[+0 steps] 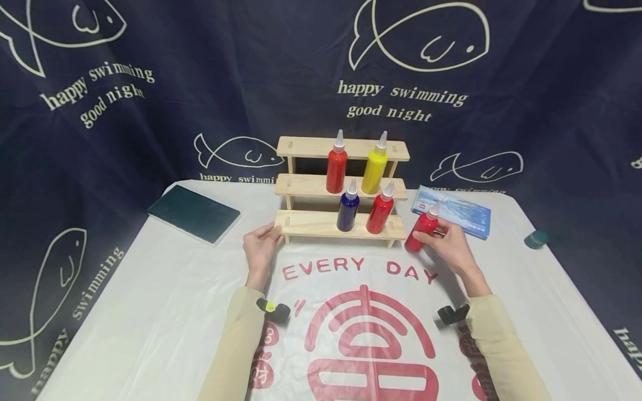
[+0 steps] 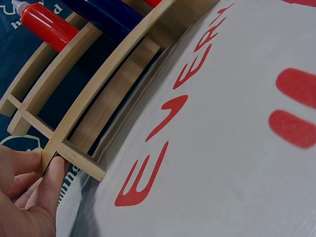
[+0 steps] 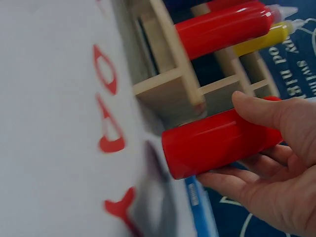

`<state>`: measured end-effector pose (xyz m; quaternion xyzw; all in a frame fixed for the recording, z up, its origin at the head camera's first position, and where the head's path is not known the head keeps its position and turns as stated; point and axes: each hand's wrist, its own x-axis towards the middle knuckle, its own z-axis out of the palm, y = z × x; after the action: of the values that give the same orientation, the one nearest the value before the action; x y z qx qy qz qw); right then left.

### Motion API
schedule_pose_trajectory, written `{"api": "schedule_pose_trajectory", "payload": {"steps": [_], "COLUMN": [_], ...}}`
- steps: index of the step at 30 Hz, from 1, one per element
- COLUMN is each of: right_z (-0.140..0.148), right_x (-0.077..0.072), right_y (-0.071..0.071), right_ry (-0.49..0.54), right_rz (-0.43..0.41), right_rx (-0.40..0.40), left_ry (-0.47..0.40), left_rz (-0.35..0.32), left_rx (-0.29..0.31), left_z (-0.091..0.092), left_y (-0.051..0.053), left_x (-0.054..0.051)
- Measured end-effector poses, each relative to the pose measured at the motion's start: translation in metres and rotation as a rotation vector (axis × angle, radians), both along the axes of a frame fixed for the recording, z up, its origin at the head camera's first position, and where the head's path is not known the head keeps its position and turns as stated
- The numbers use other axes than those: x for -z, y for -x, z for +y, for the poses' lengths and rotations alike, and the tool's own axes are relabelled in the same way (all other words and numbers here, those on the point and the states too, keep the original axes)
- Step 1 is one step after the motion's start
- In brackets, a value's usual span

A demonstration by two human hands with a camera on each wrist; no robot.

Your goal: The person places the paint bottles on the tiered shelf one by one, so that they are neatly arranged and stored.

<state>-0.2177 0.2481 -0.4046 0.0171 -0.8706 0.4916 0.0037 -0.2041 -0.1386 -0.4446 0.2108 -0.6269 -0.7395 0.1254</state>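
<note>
My right hand (image 1: 450,245) grips a red squeeze bottle (image 1: 422,230) beside the right end of a three-step wooden rack (image 1: 312,224). In the right wrist view that red bottle (image 3: 217,140) is tilted, with thumb and fingers around it. At the rack's left end my left hand (image 1: 262,248) pinches the corner of the lowest step; the left wrist view shows the thumb (image 2: 51,185) under the wood. The lowest step carries a dark blue bottle (image 1: 348,213) and another red bottle (image 1: 380,214). On the middle step stand a red bottle (image 1: 336,170) and a yellow bottle (image 1: 374,170).
A dark green notebook (image 1: 195,214) lies at the left of the white-covered table (image 1: 150,312). Behind my right hand is a blue box (image 1: 458,210). A small green cap-like object (image 1: 536,240) sits near the right edge. A dark fish-print curtain (image 1: 241,72) hangs behind the rack.
</note>
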Motion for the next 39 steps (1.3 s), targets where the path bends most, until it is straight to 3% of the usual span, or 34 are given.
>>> {"api": "schedule_pose_trajectory", "payload": {"steps": [8,17,26,39], "right_z": [-0.003,-0.027,-0.059,-0.111], "right_x": [-0.036,-0.062,-0.065,-0.057], "right_y": [-0.017,-0.031,-0.034,-0.034], "right_ry": [-0.004,-0.075,-0.042,-0.013], "right_rz": [0.025,-0.006,-0.026,0.004], "right_rx": [-0.054,-0.122,-0.202,-0.31], "left_ry": [0.031,0.021,-0.001,0.023], "left_rz": [-0.001,-0.004,-0.004,-0.025], "left_rx": [-0.006,-0.009,-0.017,-0.018], "left_z": [0.0,-0.001,0.0,0.0], "left_y": [0.0,0.001,0.001,0.0], "left_x": [0.002,0.001,0.001,-0.001]}}
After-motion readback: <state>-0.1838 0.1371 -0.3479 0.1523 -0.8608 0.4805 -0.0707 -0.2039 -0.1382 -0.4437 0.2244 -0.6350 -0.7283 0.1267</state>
